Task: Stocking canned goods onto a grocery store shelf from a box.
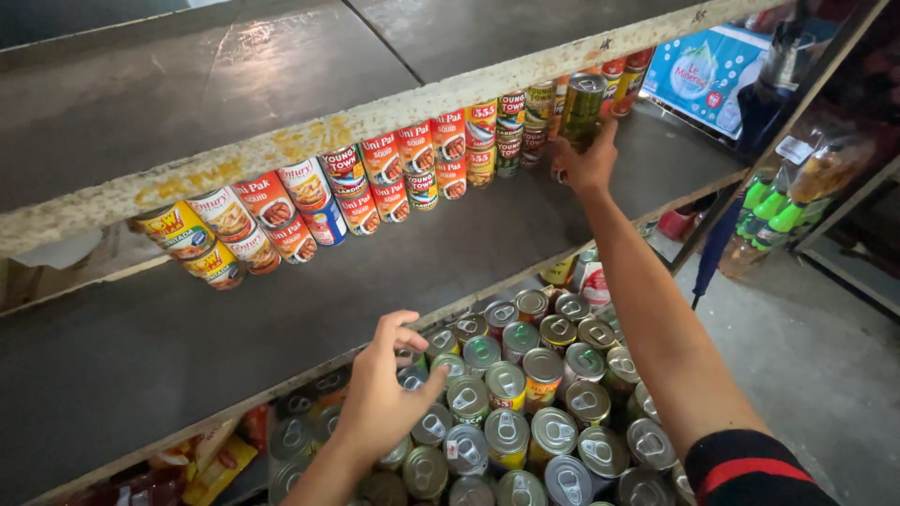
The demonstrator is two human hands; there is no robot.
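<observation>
My right hand [589, 161] reaches far up to the back of a dark shelf [281, 309] and grips a tall green can [581, 108], held upright beside a stacked row of red and yellow tins [375, 183]. My left hand [382, 392] hovers with curled fingers over a crowd of pull-tab cans [525, 403] standing below the shelf's front edge, its fingertips touching the tops of the nearest ones. It holds nothing that I can see.
An upper shelf board [234, 84] with a worn pale edge overhangs the tins. Green bottles [764, 211] and a blue packet [703, 70] sit at the right. Snack packets [211, 464] lie at the lower left, and grey floor [806, 356] shows on the right.
</observation>
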